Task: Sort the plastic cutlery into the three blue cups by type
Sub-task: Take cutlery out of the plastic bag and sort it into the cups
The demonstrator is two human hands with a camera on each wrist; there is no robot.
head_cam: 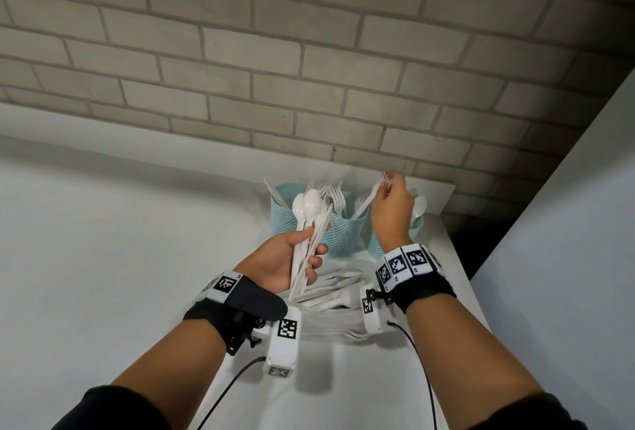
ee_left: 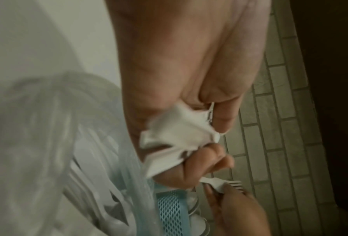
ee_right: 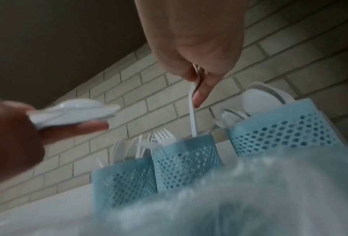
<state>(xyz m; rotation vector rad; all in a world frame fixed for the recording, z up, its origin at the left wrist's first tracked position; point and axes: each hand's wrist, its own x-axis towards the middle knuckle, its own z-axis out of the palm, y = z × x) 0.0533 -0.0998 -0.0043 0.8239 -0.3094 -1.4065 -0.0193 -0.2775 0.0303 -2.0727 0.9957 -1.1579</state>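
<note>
Three blue mesh cups stand in a row by the brick wall: the left cup (head_cam: 283, 215) holds knives, the middle cup (head_cam: 343, 235) forks, the right cup (head_cam: 417, 225) spoons. My right hand (head_cam: 390, 185) pinches a white fork (head_cam: 369, 201) near its tines. The fork's handle (ee_right: 192, 110) points down into the middle cup (ee_right: 187, 159). In front of the left cup, my left hand (head_cam: 309, 251) grips a bundle of spoons and knives (head_cam: 311, 209) upright. A pile of loose white cutlery (head_cam: 330, 292) lies on the table between my wrists.
The white table (head_cam: 137, 240) ends at the brick wall (head_cam: 309, 51) just behind the cups. Its right edge runs close beside the right cup, with a dark gap (head_cam: 470, 240) and a white panel (head_cam: 567, 223) beyond. Cables trail from both wrist cameras.
</note>
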